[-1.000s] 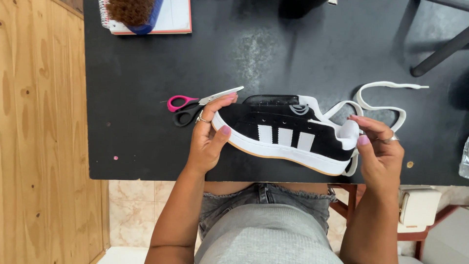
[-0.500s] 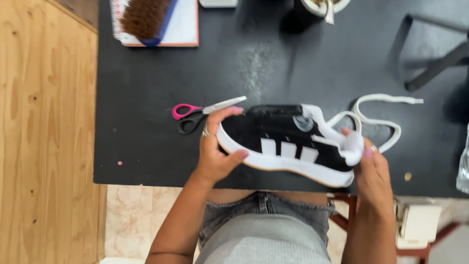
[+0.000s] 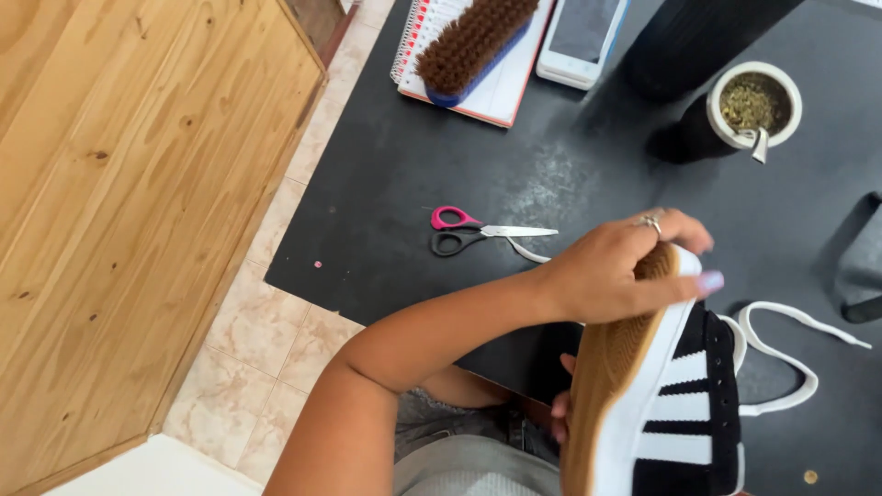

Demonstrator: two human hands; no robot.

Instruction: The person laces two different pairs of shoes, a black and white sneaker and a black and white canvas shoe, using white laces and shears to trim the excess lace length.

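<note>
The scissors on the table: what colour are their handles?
On the scissors, one handle is pink, the other black; the head view shows this.

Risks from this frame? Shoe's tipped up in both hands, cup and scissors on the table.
1. The loose white lace trails over the table from the shoe; it may snag or drag as the shoe turns.
2. The open cup of herbs stands just beyond the left hand; a swing of the shoe might tip it.
3. The right hand is mostly hidden under the sole, so its grip cannot be judged; the shoe might slip.
</note>
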